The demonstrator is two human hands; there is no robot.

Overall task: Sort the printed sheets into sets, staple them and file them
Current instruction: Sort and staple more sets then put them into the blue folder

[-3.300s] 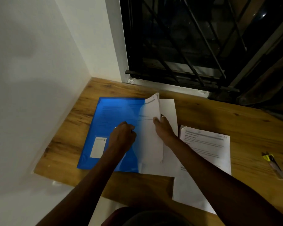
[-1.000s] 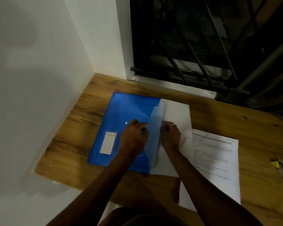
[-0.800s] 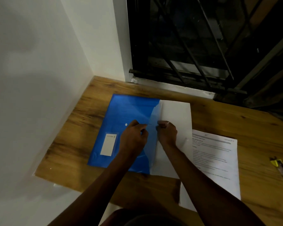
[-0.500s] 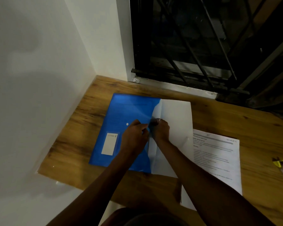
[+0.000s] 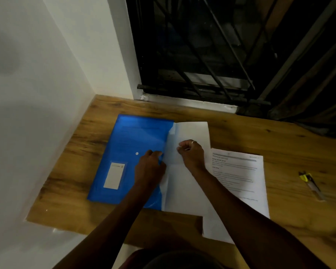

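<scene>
A blue plastic folder (image 5: 128, 152) with a white label lies flat on the wooden desk (image 5: 279, 144). Its translucent flap (image 5: 172, 146) is folded out to the right over a stack of blank-side-up white sheets (image 5: 184, 189) that lies along the folder's right edge. My left hand (image 5: 150, 167) pinches the folder's right edge at the opening. My right hand (image 5: 191, 155) is closed on the flap's tip, knuckles up, resting on the white sheets. A printed sheet set (image 5: 239, 181) lies to the right, partly under my right forearm. I cannot tell how far the white sheets reach into the folder.
A small yellow and black tool (image 5: 308, 181) lies near the desk's right side. A white wall (image 5: 37, 113) borders the desk on the left. A dark barred window (image 5: 211, 55) runs along the back. The desk's front edge is close to my body.
Earlier my right hand held sheets upright at the folder. The hands then met at the folder's edge, and my right hand has now moved right, drawing the flap over the white sheets.
</scene>
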